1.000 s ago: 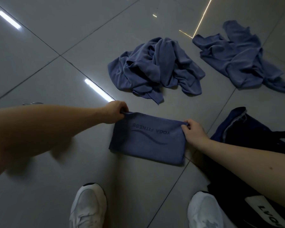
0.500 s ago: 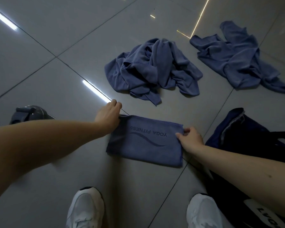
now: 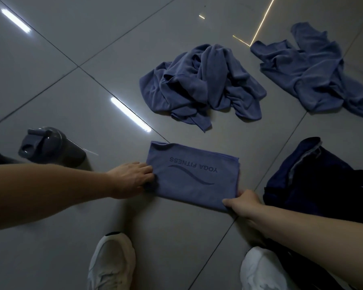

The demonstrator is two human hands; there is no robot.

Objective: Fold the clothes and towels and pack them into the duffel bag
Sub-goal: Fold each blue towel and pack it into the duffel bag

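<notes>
**Mia:** What is the biggest thing?

**Ben:** The floor (image 3: 71,59). It is grey and shiny, with big tiles. Next is the dark bag (image 3: 314,185), on the floor at the right.

**Mia:** And the blue stuff?

**Ben:** Two blue heaps, all crumpled. The middle heap (image 3: 201,84) is past the towel. The right heap (image 3: 314,72) is farther off, past the bag.

**Mia:** Where is the towel?

**Ben:** The towel (image 3: 189,176) lies folded flat on the floor, near the bag and in front of the person. It says YOGA FITNESS on top.

**Mia:** What is that grey thing?

**Ben:** A bottle (image 3: 50,146), on the floor at the left, apart from the towel. Two white shoes (image 3: 111,262) are at the bottom.

**Mia:** And the hands?

**Ben:** The left hand (image 3: 132,178) has its fingers out straight, on the towel's left edge. The right hand (image 3: 243,200) touches the near right corner. I cannot tell if it grips it.
</notes>
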